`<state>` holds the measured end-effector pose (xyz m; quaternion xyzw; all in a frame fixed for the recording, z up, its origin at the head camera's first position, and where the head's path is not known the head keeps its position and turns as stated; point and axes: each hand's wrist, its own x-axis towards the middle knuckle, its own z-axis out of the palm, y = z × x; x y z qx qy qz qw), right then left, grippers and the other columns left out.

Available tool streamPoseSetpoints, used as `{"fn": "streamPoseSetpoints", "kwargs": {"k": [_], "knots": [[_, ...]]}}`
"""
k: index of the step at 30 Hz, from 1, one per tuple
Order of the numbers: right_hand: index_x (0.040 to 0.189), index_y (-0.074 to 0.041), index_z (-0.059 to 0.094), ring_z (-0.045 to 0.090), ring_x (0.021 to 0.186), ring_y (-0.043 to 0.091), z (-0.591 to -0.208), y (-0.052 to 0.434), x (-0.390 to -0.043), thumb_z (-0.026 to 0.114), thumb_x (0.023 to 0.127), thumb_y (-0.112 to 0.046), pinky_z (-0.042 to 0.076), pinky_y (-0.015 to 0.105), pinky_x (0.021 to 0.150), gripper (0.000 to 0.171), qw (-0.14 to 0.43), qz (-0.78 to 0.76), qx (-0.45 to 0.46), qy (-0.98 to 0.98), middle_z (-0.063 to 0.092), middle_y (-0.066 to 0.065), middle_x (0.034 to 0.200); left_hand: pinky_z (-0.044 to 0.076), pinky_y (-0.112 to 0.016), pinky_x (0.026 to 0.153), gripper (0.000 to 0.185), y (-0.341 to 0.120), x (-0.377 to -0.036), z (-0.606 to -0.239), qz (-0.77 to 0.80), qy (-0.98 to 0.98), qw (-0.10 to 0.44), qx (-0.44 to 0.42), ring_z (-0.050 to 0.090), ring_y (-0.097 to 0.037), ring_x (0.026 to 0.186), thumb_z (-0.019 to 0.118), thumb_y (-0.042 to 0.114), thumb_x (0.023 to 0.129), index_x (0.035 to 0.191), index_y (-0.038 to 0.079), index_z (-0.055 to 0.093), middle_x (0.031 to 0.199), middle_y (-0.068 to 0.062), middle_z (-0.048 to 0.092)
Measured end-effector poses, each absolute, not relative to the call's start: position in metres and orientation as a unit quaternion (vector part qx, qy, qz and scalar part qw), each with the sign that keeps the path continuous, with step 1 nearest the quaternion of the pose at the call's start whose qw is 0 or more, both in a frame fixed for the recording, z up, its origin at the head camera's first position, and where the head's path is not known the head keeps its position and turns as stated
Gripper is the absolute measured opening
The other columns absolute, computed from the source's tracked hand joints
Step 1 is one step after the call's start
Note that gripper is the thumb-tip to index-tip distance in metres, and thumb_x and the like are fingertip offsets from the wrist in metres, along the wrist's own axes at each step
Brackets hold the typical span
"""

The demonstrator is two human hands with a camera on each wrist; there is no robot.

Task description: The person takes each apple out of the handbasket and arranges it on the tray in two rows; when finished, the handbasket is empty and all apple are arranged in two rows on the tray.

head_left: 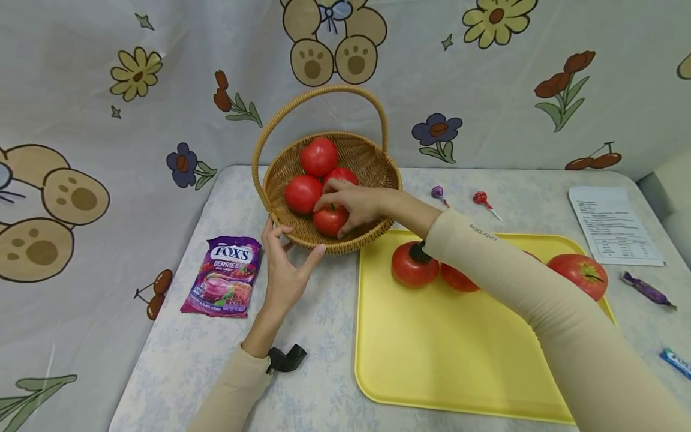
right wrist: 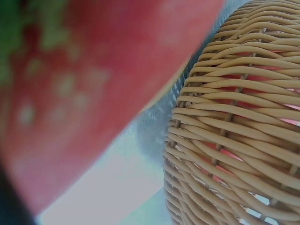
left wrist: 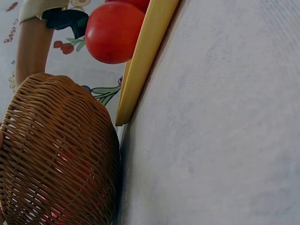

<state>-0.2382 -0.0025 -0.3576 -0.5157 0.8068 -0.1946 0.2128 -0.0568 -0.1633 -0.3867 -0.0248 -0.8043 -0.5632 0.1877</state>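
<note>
A wicker basket (head_left: 380,174) with a tall arched handle stands toward the back of the table, tipped with its mouth facing me. My left hand (head_left: 287,281) holds its front left rim, fingertips over the edge and thumb against the front. Inside the basket, my right hand (head_left: 360,205) grips a red apple (head_left: 328,222) near the front rim. Several more red fruits (head_left: 302,194) lie around it. In the left wrist view, the woven outside of the basket (left wrist: 61,140) shows, with red glimpsed through the gaps.
A yellow tray (head_left: 432,360) holds a red tomato (head_left: 407,267) and an apple (head_left: 580,275), partly under my right sleeve. Left lies a purple candy bag (head_left: 224,276). Lollipops (head_left: 480,198), a printed sheet (head_left: 615,225) and wrapped candies (head_left: 648,291) lie behind and right of the tray.
</note>
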Motion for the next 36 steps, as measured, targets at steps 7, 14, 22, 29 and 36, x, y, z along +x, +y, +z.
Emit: {"fn": "streamPoseSetpoints", "kwargs": {"k": [7,14,22,29,36], "knots": [[0.137,-0.021,0.054,0.033,0.131,0.026,-0.3563,-0.0025,-0.2393,0.084,0.076,-0.021,0.032,0.05,0.11,0.068,0.22,-0.18,-0.514,0.809,0.041,0.009,0.134,0.037,-0.059,0.106,0.057,-0.1629,-0.0569,-0.3858,-0.563,-0.804,0.19,-0.026,0.012,-0.042,0.147,0.073,0.009,0.086,0.12,-0.011,0.033,0.158,-0.03,0.002],[0.13,-0.022,0.056,0.033,0.13,0.026,-0.3566,-0.0016,-0.2391,0.085,0.076,-0.019,0.035,0.049,0.108,0.062,0.224,-0.185,-0.515,0.807,0.041,0.008,0.132,0.037,-0.059,0.106,0.057,-0.1623,-0.0572,-0.3854,-0.559,-0.806,0.193,-0.025,0.012,-0.041,0.147,0.074,0.009,0.086,0.12,-0.011,0.033,0.157,-0.03,0.002],[0.126,-0.021,0.056,0.041,0.128,0.024,-0.3572,-0.0003,-0.2386,0.085,0.076,-0.021,0.034,0.05,0.11,0.058,0.219,-0.185,-0.521,0.804,0.047,0.005,0.13,0.037,-0.059,0.105,0.057,-0.1616,-0.0565,-0.3865,-0.558,-0.806,0.198,-0.027,0.014,-0.043,0.147,0.074,0.01,0.085,0.12,-0.009,0.033,0.157,-0.03,0.002],[0.125,-0.02,0.058,0.043,0.125,0.023,-0.3559,0.0022,-0.239,0.086,0.074,-0.021,0.035,0.048,0.109,0.059,0.207,-0.188,-0.529,0.801,0.049,0.004,0.127,0.037,-0.06,0.105,0.057,-0.1619,-0.056,-0.3861,-0.558,-0.806,0.197,-0.03,0.013,-0.044,0.147,0.074,0.01,0.086,0.12,-0.01,0.033,0.158,-0.03,0.001],[0.125,-0.021,0.058,0.044,0.124,0.023,-0.3526,0.0052,-0.2376,0.086,0.073,-0.02,0.036,0.047,0.108,0.059,0.203,-0.195,-0.531,0.799,0.049,0.003,0.127,0.037,-0.06,0.104,0.057,-0.1623,-0.056,-0.3862,-0.558,-0.806,0.196,-0.032,0.015,-0.045,0.146,0.074,0.01,0.086,0.121,-0.009,0.033,0.157,-0.031,0.001]]}}
